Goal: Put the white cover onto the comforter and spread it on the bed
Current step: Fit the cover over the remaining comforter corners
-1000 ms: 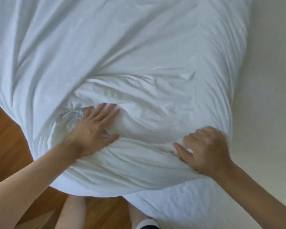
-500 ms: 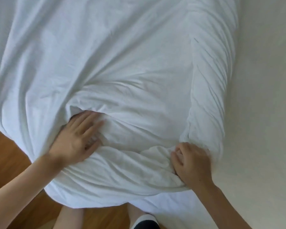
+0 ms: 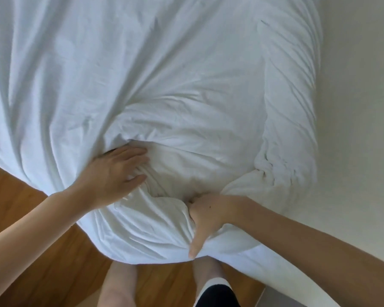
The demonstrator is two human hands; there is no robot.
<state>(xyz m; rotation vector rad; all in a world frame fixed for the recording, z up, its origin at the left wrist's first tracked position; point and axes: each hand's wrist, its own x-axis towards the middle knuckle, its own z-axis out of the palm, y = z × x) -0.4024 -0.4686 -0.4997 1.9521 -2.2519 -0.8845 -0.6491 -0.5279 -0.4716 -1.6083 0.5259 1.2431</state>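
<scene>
My left hand point(image 3: 114, 171) lies flat, fingers straight and together, pressing the cover point(image 3: 142, 74), which is bunched over the comforter point(image 3: 186, 160) at the near edge of the bed point(image 3: 359, 129). My right hand point(image 3: 208, 214) has its fingers dug into a fold, thumb out. I judge the bundle could slide toward the floor point(image 3: 31, 218), since it overhangs the edge, or the comforter could stay wadded inside.

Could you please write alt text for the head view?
A left hand presses flat on a bunched white cover while the right hand grips its folds, above a wooden floor.
</scene>
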